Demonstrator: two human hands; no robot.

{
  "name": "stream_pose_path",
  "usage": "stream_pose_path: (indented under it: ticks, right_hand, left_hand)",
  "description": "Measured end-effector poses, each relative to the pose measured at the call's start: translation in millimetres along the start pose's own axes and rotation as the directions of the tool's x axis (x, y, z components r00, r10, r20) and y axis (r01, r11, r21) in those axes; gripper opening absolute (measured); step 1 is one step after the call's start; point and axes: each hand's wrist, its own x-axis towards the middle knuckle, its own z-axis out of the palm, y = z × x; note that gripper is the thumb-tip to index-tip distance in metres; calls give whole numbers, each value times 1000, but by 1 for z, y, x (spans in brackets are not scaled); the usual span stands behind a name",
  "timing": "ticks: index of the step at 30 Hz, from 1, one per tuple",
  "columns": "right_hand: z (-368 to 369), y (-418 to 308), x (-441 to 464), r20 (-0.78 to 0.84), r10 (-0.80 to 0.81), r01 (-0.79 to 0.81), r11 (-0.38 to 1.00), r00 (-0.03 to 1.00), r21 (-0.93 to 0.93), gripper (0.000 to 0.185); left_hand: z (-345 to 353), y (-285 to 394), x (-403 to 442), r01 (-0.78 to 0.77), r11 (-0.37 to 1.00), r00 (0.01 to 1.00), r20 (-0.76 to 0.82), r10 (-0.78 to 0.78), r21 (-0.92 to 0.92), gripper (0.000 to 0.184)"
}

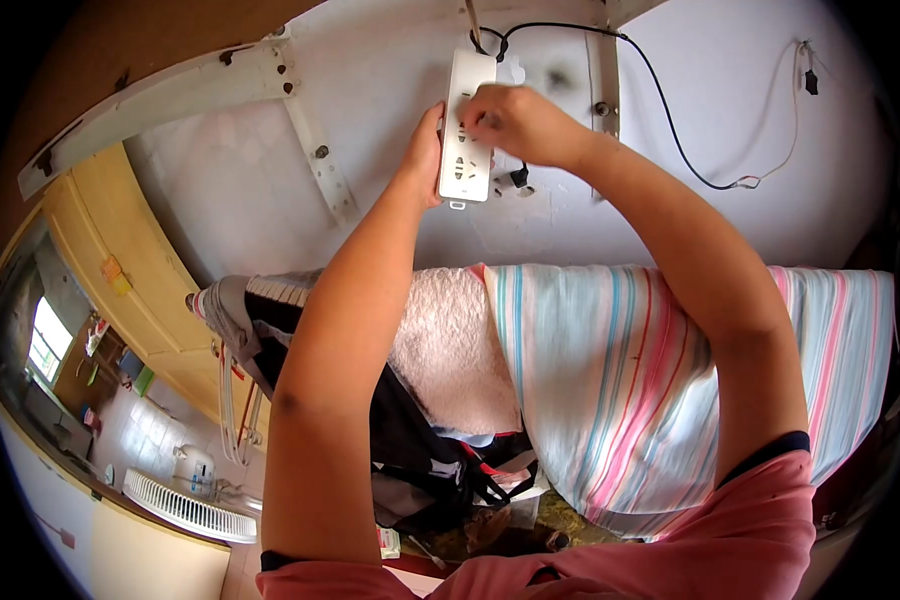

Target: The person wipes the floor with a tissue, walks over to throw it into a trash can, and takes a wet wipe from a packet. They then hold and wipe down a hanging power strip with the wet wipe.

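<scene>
A white power strip is held upright against the pale wall, with several socket holes on its face. My left hand grips its left edge, the thumb along the side. In front of the strip's middle is my right hand, its fingers curled together near the sockets; whatever may be between them is too small and blurred to name. A black plug hangs just right of the strip's lower part. A black cable runs from the strip's top to the right along the wall.
Below the hands hang a striped cloth, a fluffy pink towel and dark clothes. Metal brackets are fixed to the wall. A yellow door and a white fan are at the left. Another plug hangs upper right.
</scene>
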Motion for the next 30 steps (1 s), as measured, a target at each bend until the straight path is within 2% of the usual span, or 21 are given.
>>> stream_pose_path:
  ticks: [1, 2, 4, 5, 6, 8, 9, 11, 12, 15, 16, 17, 18, 20, 21, 22, 24, 26, 27, 28, 30]
  right_hand:
    - [0, -6, -3, 61, -69, 70, 997, 996, -18, 8]
    - [0, -12, -4, 139, -46, 47, 999, 989, -2, 7]
    - [-1, -4, 0, 82, -30, 34, 999, 996, -40, 7]
    - [-4, 0, 2, 10, -4, 5, 997, 1000, -79, 6]
    - [-8, 3, 3, -63, 19, -26, 993, 998, -118, 6]
    - [-5, 4, 2, -85, 4, -13, 994, 996, -107, 7]
    - [-1, -1, -1, 11, -36, 36, 997, 999, -69, 7]
    - [2, -12, -5, 171, -131, 140, 989, 976, -41, 9]
    - [2, -8, -3, 171, -131, 139, 989, 977, -39, 9]
    - [-11, 11, 5, -167, -50, 21, 985, 985, -171, 10]
    - [-17, 15, 5, -169, -50, 21, 985, 984, -172, 10]
    - [-23, 19, 5, -245, 181, -178, 983, 953, 37, 12]
    - [-28, 18, 5, -266, 413, -349, 902, 871, 255, 15]
    - [-33, 17, 1, -346, 546, -323, 786, 763, 527, 18]
    - [-35, 25, 1, -279, 577, -335, 732, 768, 593, 22]
    - [-33, 32, 1, -279, 578, -336, 732, 767, 593, 22]
    - [-30, 36, 3, -205, 453, -133, 608, 868, 783, 26]
    - [-27, 29, 4, -140, 438, -151, 566, 888, 810, 25]
    - [-25, 22, 4, -75, 423, -175, 521, 903, 835, 25]
    - [-22, 16, 4, -74, 422, -174, 520, 904, 836, 25]
    - [-16, 6, 6, -10, 418, -244, 548, 908, 800, 23]
  left_hand:
    - [5, 1, -4, 16, 1000, 997, -71, -18, -27, 52]
    - [5, 2, -4, 15, 1000, 997, -71, -17, -27, 52]
    - [3, 0, -4, -22, 1000, 998, -54, 23, 7, 52]
    - [-4, -1, 2, -8, 1000, 999, 47, 9, -15, 52]
    - [-6, -2, 3, -7, 1000, 999, 46, 8, -15, 52]
    - [-7, -3, 6, 0, 1000, 997, 77, 2, -22, 51]
    - [-1, -1, 3, -2, 1000, 997, 81, 4, -22, 51]
    - [12, 5, -8, 15, 999, 992, -125, -20, -40, 51]
    - [8, 4, -6, 17, 999, 992, -126, -22, -39, 51]
    - [6, 3, -5, -20, 999, 998, 64, 23, -46, 58]
    - [7, 3, -5, -20, 999, 998, 66, 23, -45, 58]
    - [6, 4, -5, 5, 1000, 998, 60, -3, -27, 60]
    - [6, 3, -5, 32, 999, 998, 52, -31, -11, 63]
    - [5, 2, -3, 17, 1000, 997, 78, -17, 3, 67]
    - [7, 2, -4, 14, 1000, 998, 59, -14, 0, 66]
    - [8, 2, -5, 10, 1000, 999, 39, -10, -2, 66]
    - [6, 2, -4, 18, 1000, 998, 68, -18, -7, 65]
    - [4, 2, -3, 22, 1000, 995, 96, -21, -10, 65]
    - [5, 2, -4, 21, 1000, 999, 46, -21, 3, 64]
    - [6, 1, -5, 22, 1000, 1000, -5, -22, 16, 63]
    - [3, 1, -3, 18, 1000, 999, 26, -18, 5, 62]
